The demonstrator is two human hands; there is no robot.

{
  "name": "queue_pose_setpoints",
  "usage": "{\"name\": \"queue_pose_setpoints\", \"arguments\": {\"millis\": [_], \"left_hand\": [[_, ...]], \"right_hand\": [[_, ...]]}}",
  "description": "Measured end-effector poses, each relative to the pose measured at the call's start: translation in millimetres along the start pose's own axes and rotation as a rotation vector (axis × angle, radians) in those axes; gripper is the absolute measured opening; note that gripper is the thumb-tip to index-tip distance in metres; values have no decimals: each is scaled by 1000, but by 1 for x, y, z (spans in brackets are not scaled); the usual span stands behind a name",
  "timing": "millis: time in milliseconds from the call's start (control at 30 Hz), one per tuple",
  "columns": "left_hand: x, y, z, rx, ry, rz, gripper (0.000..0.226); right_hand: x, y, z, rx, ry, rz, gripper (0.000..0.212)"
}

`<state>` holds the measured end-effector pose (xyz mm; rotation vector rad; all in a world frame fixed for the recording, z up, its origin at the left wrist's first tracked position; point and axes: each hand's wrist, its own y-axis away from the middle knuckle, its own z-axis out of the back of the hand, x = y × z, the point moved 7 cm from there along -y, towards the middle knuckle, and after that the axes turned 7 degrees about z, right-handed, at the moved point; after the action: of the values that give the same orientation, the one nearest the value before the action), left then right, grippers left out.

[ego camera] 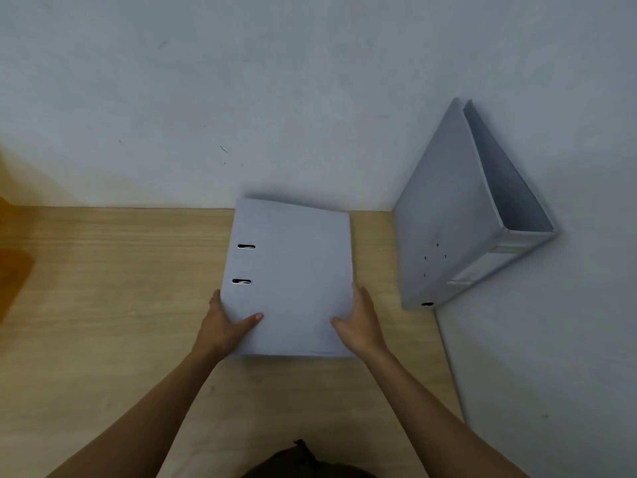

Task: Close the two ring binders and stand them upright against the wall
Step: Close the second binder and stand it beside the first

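Observation:
A white ring binder (296,270) lies closed and flat on the wooden table (120,270), its far edge near the back wall. Two dark slots show in its cover near the left edge. My left hand (224,326) grips its near left corner, thumb on the cover. My right hand (362,322) holds its near right edge, fingers along the side. A second white binder (448,219) stands upright in the corner at the right, leaning against the side wall, its covers slightly apart at the top.
The back wall (241,98) runs along the table's far edge and a side wall (568,339) bounds the table on the right. An orange-brown blur (13,263) sits at the left edge of the view.

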<state>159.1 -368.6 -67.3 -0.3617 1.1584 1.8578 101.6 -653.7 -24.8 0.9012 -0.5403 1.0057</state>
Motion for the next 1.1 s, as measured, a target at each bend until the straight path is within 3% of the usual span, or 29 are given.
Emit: {"name": "queue_pose_setpoints", "arguments": {"millis": [300,467,667,767,867,933,1100], "left_hand": [[2,25,-18,-40,15,15,99],[17,38,-18,-31,92,145,97],[38,44,-24,54,310,316,78],[45,53,-30,214,520,432,58],[46,64,-35,354,784,507,74],[37,66,-40,461,915,463,82],[-12,76,-41,779,1063,278,65]], "right_hand": [[-8,-1,-56,400,100,37,77],[-16,7,-60,412,22,-4,78],[-19,20,-55,432,13,-37,74],[-15,27,-54,429,26,-57,74],[-5,33,-54,425,63,-81,76],[4,37,-54,412,66,-92,79],[34,47,-51,326,-66,-30,91]]}}
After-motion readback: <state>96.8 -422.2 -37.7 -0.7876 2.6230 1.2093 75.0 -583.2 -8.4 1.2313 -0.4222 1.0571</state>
